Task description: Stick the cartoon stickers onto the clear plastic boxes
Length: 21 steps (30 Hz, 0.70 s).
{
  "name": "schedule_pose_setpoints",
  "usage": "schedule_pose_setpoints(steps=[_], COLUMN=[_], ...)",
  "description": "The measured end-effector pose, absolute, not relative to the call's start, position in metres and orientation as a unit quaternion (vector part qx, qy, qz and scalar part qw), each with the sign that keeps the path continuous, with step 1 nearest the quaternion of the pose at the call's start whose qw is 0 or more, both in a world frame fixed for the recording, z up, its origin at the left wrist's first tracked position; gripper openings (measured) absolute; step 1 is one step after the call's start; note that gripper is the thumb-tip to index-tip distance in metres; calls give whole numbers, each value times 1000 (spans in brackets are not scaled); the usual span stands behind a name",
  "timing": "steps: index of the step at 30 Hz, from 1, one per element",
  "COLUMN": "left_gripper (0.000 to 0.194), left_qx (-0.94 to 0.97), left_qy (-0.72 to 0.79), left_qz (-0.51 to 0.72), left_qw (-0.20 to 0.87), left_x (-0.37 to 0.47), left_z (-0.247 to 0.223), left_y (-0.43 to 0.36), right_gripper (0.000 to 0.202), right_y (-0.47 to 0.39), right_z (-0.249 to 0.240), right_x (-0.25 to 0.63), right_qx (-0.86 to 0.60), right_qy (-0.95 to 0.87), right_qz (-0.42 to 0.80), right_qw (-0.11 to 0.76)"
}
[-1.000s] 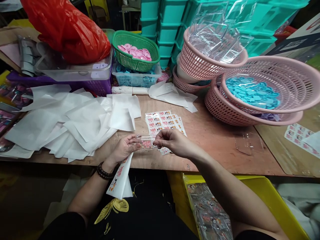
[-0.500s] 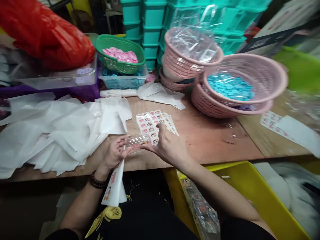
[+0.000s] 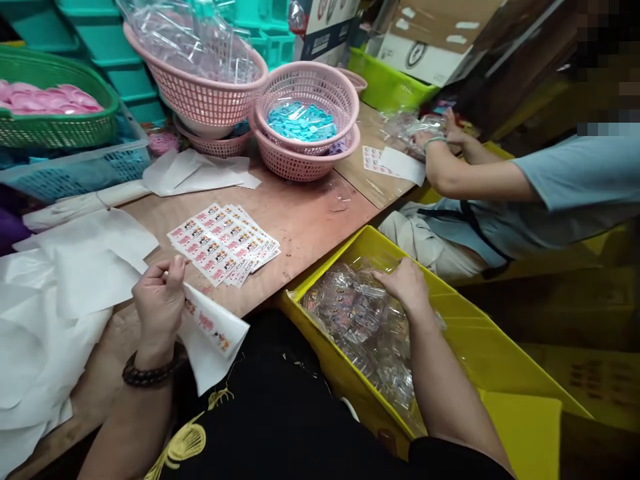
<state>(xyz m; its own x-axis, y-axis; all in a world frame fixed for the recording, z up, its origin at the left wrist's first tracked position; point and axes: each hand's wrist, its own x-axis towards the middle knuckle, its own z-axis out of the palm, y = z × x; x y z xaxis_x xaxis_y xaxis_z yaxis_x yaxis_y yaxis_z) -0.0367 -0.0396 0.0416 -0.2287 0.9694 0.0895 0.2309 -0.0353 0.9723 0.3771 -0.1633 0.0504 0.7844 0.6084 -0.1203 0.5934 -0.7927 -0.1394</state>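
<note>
Head view: the left hand pinches a folded sticker sheet between thumb and fingers, just off the front edge of the wooden tabletop; several printed stickers show on it. The right hand reaches into the yellow bin below that edge, its fingers spread over clear plastic pieces at the end nearer the table; whether they grasp one or have released it cannot be told.

The work looks well under way: the plastic pieces lie heaped in the bin, some bearing printed designs, and plain white sheets are piled toward the tabletop's left end. Judging by what lies out, plenty is left: the held sheet has stickers on it, and a fanned stack of printed sheets lies near the front edge.
</note>
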Motion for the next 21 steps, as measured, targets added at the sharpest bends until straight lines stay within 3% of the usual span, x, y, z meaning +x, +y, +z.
schedule_pose_setpoints(steps=[2,4,6,8,10,12,14,19,21], left_gripper=[35,36,39,42,44,46,48,33,58], left_qx=[510,518,530,536,534,526,514,583,680], left_qy=[595,597,607,613,614,613,619,608,552], left_qz=[521,518,503,497,506,519,521,492,435], left_qw=[339,326,313,300,285,278,285,222,209], left_x=[-20,-5,6,14,18,17,7,-34,-44], left_z=[44,51,58,63,64,62,59,75,87], left_y=[-39,-41,-45,-48,-49,-50,-51,-59,-61], right_gripper=[64,66,66,62,58,57,43,23,13], right_y=[-170,-166,-155,-142,-129,-118,-108,-85,-79], right_z=[37,34,45,63,81,91,90,77,78], right_x=[380,367,342,308,267,227,195,178,183], right_qx=[-949,-953,-941,-887,-770,-607,-516,-517,-505], right_qy=[-285,-284,-334,-433,-569,-678,-704,-666,-686], right_qz=[130,103,18,-9,120,300,390,444,446], right_qw=[14,10,58,160,261,287,293,303,274])
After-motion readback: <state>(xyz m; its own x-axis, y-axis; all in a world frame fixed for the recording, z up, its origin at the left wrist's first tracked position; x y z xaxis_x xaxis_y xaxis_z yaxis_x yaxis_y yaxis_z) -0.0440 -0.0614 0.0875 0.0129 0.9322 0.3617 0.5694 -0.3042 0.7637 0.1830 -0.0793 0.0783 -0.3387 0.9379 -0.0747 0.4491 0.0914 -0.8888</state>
